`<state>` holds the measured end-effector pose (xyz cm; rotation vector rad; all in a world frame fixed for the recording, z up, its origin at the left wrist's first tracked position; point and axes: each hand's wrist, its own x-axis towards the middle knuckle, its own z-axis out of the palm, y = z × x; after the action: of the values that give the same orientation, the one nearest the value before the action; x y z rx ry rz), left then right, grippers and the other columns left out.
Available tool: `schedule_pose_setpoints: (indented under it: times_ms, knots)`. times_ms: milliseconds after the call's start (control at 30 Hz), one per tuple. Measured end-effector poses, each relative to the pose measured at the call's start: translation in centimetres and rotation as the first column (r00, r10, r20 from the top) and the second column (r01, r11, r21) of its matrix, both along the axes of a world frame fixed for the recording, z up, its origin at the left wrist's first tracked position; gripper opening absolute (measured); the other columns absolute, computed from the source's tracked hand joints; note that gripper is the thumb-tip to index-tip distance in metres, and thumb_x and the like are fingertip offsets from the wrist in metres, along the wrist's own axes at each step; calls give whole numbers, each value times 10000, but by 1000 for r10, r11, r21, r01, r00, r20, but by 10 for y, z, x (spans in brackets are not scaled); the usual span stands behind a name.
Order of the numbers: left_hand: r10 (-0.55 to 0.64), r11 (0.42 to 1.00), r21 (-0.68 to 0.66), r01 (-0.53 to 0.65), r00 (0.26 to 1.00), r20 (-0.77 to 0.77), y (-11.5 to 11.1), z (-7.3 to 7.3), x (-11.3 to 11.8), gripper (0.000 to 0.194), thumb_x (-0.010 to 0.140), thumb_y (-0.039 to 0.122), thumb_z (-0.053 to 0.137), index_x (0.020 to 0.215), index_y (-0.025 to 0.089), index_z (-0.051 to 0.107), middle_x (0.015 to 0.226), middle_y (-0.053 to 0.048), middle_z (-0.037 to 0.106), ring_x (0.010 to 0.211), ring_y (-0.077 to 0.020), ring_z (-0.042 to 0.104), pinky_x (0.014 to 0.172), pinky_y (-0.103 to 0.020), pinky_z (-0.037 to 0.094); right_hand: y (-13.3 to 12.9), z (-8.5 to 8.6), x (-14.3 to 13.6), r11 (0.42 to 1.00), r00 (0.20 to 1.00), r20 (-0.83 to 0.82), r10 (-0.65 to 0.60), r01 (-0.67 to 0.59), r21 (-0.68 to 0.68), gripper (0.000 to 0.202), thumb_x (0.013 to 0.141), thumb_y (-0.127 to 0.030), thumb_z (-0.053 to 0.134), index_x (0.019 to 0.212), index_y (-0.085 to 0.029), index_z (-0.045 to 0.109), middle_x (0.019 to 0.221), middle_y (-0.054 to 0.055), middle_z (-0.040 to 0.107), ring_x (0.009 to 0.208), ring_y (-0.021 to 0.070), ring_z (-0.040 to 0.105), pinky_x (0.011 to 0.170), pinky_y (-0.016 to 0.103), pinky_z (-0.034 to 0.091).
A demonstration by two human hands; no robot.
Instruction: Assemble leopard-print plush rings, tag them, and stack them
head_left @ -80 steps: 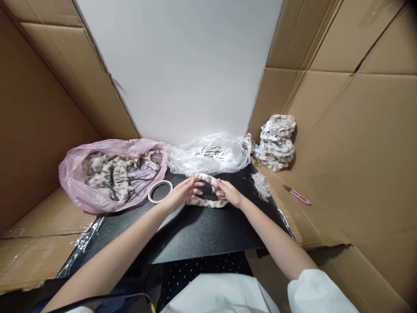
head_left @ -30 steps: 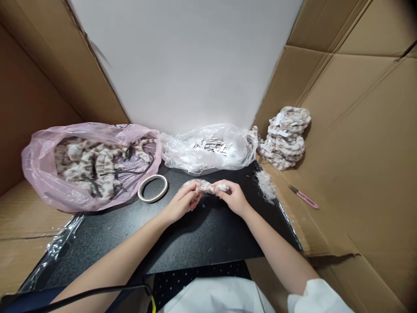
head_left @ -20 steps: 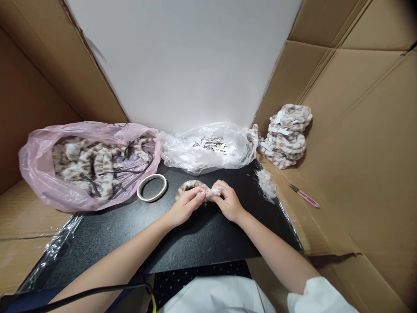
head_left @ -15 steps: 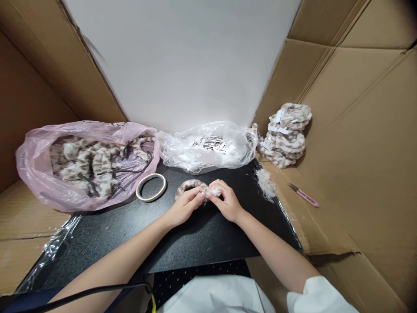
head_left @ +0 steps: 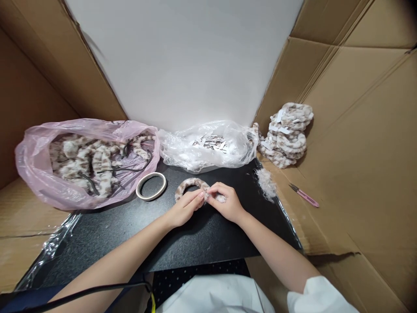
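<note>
A furry brown-and-white fabric ring (head_left: 188, 183) lies on the black tabletop in front of me. My left hand (head_left: 185, 209) pinches its near right part between thumb and fingers. Close against it, my right hand (head_left: 228, 203) is closed, with thumb and fingertips meeting at the ring's end by the left fingertips. A tuft of white stuffing fluff (head_left: 221, 198) shows in the curl of the right hand. My fingers hide the exact spot where ring and fluff come together.
A roll of tape (head_left: 151, 187) lies left of the ring. Behind stand a pink bag (head_left: 35, 152) of furry pieces and a clear bag (head_left: 182, 156) holding small white labels. At right are stacked furry rings (head_left: 288, 139), loose fluff (head_left: 266, 184) and pink thread snips (head_left: 304, 195).
My right fingertips have shifted slightly left toward the ring's end. The white tuft, earlier at the fingertips, now sits further back in the right hand. My left hand has hardly moved.
</note>
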<state>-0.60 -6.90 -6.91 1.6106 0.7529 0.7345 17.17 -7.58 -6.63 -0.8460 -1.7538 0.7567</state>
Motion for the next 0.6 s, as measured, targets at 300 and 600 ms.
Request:
schedule_pose_setpoints:
  times_ms: [300, 600]
  knots:
    - [79, 989, 135, -67, 993, -86, 0, 10, 0, 335, 928, 446, 417, 794, 161, 531, 652, 23, 417, 639, -132, 396, 590, -253, 337, -3, 1, -4, 999, 997, 77, -11, 15, -50, 66, 831, -268, 639, 863, -210, 635, 759, 13, 591, 717, 156, 549, 685, 292, 456]
    - [164, 920, 377, -106, 979, -124, 0, 8, 7, 319, 757, 234, 655, 1044, 175, 529, 1018, -58, 548, 969, -213, 516, 889, -343, 422, 1, -17, -14, 923, 966, -256, -34, -68, -379, 323, 888, -533, 503, 988, -227, 536, 919, 36, 578, 849, 168, 572, 790, 307, 483]
